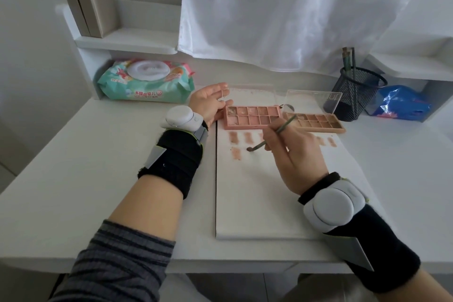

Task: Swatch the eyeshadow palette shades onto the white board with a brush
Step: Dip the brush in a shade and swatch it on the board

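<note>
While the right hand [291, 152] pinches a thin green brush [269, 136] between thumb and fingers, its dark tip rests on the white board [257, 198], just right of a pinkish-brown swatch [236, 154] in the second row. Above that, a first row of swatches [234, 137] runs across the board, partly hidden behind the hand. The pink eyeshadow palette [252, 117] lies open on the far end of the board, its clear lid tilted back, and the left hand [210, 103] steadies its left edge with fingers relaxed and loosely spread, touching rather than gripping it. A second, beige palette [316, 123] sits open just to the right of the first, partly on the board. Both wrists wear black straps carrying white rounded devices. On the white table [85, 154], a pack of wet wipes [144, 82] lies at the far left, well apart from the board. A black mesh cup [355, 93] with brush handles stands at the far right, with a crumpled blue bag [399, 103] beside it. Two beige boxes [90, 5] stand upright on a shelf above the wipes.
</note>
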